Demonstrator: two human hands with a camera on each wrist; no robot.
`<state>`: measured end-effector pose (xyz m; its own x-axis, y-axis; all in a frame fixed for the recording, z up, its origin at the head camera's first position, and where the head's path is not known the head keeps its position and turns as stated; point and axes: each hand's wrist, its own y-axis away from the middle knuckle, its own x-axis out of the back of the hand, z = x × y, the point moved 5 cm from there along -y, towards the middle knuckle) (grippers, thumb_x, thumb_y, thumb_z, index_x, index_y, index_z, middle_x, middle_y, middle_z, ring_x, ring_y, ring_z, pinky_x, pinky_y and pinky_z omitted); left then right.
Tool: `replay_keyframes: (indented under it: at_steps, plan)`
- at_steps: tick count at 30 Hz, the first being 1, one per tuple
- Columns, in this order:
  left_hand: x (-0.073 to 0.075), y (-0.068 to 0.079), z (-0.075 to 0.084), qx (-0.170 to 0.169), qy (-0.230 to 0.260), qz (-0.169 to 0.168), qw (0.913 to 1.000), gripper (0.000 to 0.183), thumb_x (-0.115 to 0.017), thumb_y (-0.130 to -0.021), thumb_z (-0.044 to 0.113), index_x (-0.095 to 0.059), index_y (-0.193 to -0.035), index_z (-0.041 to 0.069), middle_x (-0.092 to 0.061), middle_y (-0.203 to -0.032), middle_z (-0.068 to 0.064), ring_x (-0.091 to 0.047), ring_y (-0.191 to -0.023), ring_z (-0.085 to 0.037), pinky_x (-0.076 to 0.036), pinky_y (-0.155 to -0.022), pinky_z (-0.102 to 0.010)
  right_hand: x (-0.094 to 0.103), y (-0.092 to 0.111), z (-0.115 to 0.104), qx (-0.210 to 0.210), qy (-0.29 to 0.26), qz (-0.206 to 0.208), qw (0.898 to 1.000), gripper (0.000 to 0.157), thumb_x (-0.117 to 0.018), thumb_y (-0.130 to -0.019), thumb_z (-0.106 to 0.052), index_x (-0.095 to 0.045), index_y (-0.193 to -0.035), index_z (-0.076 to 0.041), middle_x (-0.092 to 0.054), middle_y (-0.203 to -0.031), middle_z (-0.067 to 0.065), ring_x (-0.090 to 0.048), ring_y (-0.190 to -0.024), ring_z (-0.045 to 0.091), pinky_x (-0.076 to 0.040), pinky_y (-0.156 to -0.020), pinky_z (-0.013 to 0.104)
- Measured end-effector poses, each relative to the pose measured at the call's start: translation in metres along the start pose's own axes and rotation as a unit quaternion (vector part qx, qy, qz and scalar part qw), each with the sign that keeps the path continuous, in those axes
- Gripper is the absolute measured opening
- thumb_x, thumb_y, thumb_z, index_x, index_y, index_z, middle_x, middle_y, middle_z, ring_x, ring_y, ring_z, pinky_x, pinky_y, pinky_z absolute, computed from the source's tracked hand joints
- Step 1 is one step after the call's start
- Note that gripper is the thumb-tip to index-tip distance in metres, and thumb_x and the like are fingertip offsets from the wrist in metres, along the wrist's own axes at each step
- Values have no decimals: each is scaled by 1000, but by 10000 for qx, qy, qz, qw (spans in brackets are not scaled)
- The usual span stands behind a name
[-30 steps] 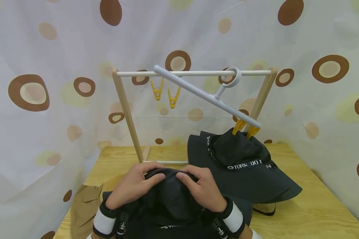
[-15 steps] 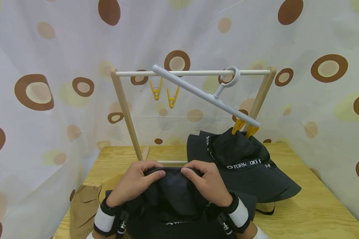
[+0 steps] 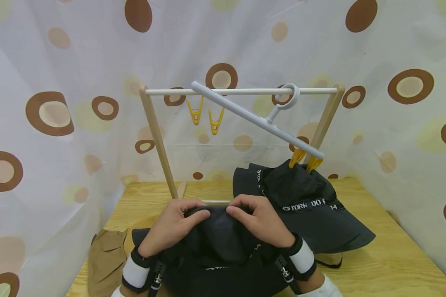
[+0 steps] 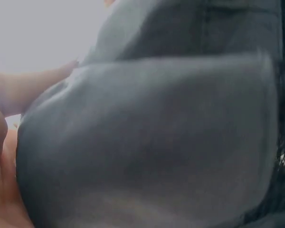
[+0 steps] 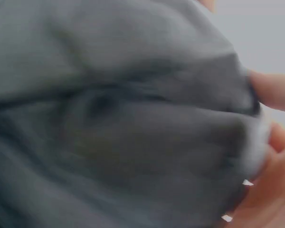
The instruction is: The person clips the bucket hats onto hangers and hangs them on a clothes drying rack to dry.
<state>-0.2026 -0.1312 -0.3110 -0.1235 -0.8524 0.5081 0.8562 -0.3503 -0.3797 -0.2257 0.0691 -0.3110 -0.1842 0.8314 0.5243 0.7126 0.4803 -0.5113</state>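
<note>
Both hands hold up a black bucket hat [image 3: 219,239] by the top of its crown, in the low middle of the head view. My left hand [image 3: 176,225] pinches the left side of the crown edge between thumb and fingers. On the right side, my right hand [image 3: 262,220] pinches it the same way. Dark cloth [image 4: 147,142] fills most of the left wrist view, with the thumb and fingers at its left edge. In the right wrist view the blurred crown [image 5: 180,152] is creased, and fingers grip its right edge.
A grey hanger [image 3: 260,120] hangs tilted from the rack's bar [image 3: 241,91]. Yellow clips [image 3: 297,158] at its low end hold another black hat [image 3: 301,206]. Two yellow clips [image 3: 215,121] hang near its high end. A tan hat [image 3: 107,260] lies left on the wooden table [image 3: 397,264].
The held hat has risen slightly, with both hands shifting a little up and to the right. Both hands keep their pinch. The hanger and clipped hat stay in place.
</note>
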Motion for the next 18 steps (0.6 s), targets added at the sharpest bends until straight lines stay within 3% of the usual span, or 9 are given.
replay_keyframes:
  at_steps: [5,13,18]
  plan:
    - [4,1,3,-39,-350,142,9993,13,-68,-94,19,-77,-103,17,-76,-102,0,-67,-91,-6,-54,-82,-25,13,-17,-7,-110,396,-194,9990,12,-63,-98,-17,-71,-106,-13,-70,-95,2,-60,-75,6,-52,-70,27]
    - [8,4,7,67,-901,139,9958,15,-69,-93,20,-77,-105,16,-76,-103,-1,-69,-91,-12,-54,-82,-27,42,-68,-38,192,1252,401,9911,39,-64,-97,-14,-57,-135,-8,-64,-122,14,-65,-94,23,-55,-81,40]
    - [8,7,5,21,-968,146,9952,15,-70,-93,21,-78,-104,16,-75,-105,-2,-69,-98,-18,-55,-87,-31,47,-95,-50,195,1916,804,9780,48,-66,-95,-16,-53,-141,-11,-60,-123,16,-63,-97,29,-54,-81,43]
